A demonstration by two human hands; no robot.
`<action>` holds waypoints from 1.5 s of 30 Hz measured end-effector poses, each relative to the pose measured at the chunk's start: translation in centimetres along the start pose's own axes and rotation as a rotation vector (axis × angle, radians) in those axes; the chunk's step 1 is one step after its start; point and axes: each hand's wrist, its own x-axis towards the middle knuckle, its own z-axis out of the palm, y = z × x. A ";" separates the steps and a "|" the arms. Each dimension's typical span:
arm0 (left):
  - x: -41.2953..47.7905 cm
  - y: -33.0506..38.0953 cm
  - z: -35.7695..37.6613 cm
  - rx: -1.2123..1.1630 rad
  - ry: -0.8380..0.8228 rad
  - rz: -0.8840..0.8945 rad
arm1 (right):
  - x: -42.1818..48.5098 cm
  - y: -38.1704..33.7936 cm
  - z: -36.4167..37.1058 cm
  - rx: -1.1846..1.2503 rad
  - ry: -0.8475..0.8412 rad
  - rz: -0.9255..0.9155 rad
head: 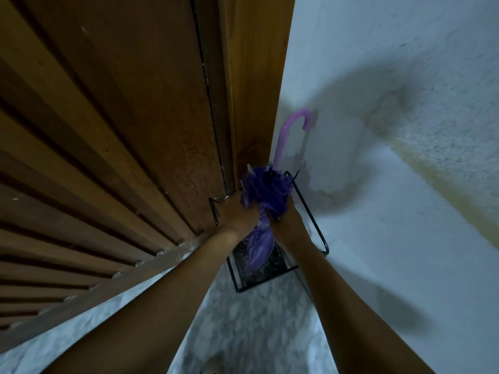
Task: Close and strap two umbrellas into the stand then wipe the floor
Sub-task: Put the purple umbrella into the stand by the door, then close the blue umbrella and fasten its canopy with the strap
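Umbrella [260,238] stands near-upright in stand [270,273], hooked handle [290,130] up, tip down.

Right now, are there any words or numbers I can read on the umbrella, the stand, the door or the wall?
None: no words, numbers, labels or signs show anywhere in this view.
The purple umbrella, its pink hooked handle, the black wire stand, the wooden door and the white wall all look blank.
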 end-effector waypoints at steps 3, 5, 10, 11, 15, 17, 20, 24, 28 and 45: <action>0.0 -0.1 0.0 0.005 -0.018 0.019 | -0.1 0.5 0.1 -0.029 0.011 0.009; 0.1 -0.4 -0.1 0.030 -0.026 0.045 | -0.4 0.9 0.5 -0.015 0.026 0.035; 0.0 -0.5 -0.4 0.023 -0.034 0.063 | -1.0 1.2 1.1 0.012 0.082 0.024; 0.0 -0.5 -0.4 0.012 -0.038 0.056 | -1.0 1.0 1.1 0.013 0.094 0.027; -0.5 0.4 -1.1 -0.070 -0.061 0.021 | -1.3 -1.0 0.2 0.048 0.113 0.109; -1.1 1.2 -1.7 -0.097 -0.079 -0.017 | -1.4 -2.2 -0.3 -0.017 0.126 0.102; -2.4 2.9 -3.2 -0.068 -0.091 -0.078 | -2.1 -4.6 -1.4 -0.063 0.106 0.126; -5.6 7.0 -6.6 -0.005 -0.069 -0.112 | -5.5 -12.4 -5.4 -0.112 0.132 0.155; -10.9 12.5 -11.3 0.068 0.014 -0.060 | -9.6 -21.5 -9.1 -0.164 0.024 0.099; -52.7 13.6 -28.6 0.064 0.626 -0.050 | -38.9 -41.1 -4.3 -0.266 -0.609 -0.406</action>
